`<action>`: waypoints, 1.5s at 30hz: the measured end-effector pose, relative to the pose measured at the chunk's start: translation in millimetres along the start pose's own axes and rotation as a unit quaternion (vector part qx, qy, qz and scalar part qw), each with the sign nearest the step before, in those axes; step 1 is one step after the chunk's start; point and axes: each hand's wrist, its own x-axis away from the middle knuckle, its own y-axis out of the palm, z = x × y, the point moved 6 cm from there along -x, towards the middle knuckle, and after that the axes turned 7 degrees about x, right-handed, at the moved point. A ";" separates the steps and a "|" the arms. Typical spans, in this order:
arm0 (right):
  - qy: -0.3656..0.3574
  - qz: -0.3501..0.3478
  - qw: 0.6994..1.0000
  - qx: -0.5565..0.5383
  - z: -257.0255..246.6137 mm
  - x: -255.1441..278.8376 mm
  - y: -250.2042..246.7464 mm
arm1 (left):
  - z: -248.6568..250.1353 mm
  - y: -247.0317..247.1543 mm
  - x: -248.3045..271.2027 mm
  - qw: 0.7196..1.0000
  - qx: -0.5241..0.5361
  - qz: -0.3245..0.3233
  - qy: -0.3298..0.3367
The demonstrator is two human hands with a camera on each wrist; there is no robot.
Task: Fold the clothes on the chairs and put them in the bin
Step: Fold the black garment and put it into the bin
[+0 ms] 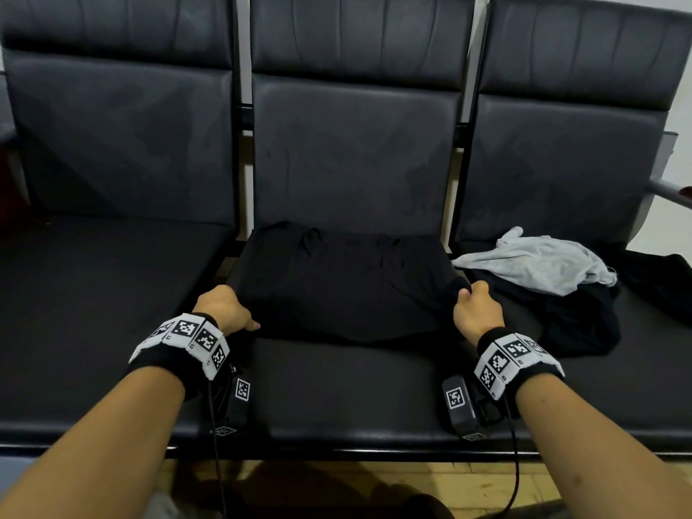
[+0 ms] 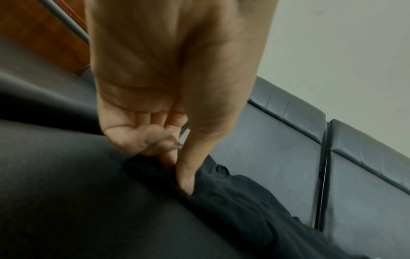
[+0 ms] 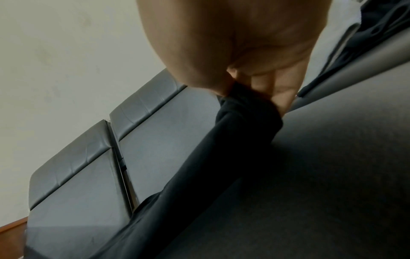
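Note:
A black garment point(image 1: 344, 286) lies spread flat on the middle chair seat point(image 1: 348, 383). My left hand point(image 1: 228, 307) grips its near left edge, the thumb pressed into the black garment point(image 2: 233, 206) in the left wrist view. My right hand point(image 1: 475, 309) pinches the near right corner, and the black garment point(image 3: 233, 133) bunches between thumb and fingers in the right wrist view. A crumpled light grey garment point(image 1: 539, 264) rests on another dark garment point(image 1: 576, 320) on the right chair. No bin shows in any view.
Three dark padded chairs stand in a row; the left seat point(image 1: 105, 294) holds nothing. A metal armrest point(image 1: 670, 189) sticks out at the far right. Wooden floor point(image 1: 430, 485) lies below the seat front. A pale wall point(image 2: 343, 43) rises behind the backrests.

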 end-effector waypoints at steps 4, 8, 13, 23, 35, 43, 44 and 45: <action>0.010 0.011 1.000 0.024 7.2 -1.8 -5.4 | 2.2 -7.0 -1.6 0.999 0.025 0.010 0.031; 0.026 0.020 0.999 0.011 8.4 -0.6 -10.3 | -1.2 -24.4 -4.9 0.974 0.216 0.057 0.042; 0.060 0.008 0.998 -0.006 8.0 -0.1 -11.5 | -0.4 -17.9 -0.5 0.896 0.443 -0.025 0.009; 0.096 -0.082 0.991 0.034 16.9 5.8 -7.9 | -18.7 -25.4 6.6 0.979 0.183 -0.080 -0.036; -0.095 0.000 0.995 0.008 -6.4 11.7 -35.9 | -5.8 -47.3 39.0 0.989 0.094 -0.105 0.054; -0.062 -0.159 0.983 -0.071 6.0 15.3 -24.8 | -11.0 -39.7 37.6 0.986 0.030 -0.131 0.100; -0.072 -0.153 0.984 -0.054 8.3 15.3 -25.0 | -11.6 -39.8 36.6 0.987 0.017 -0.125 0.102; -0.083 -0.142 0.986 -0.041 10.9 14.2 -25.5 | -12.4 -40.0 36.7 0.987 0.007 -0.123 0.104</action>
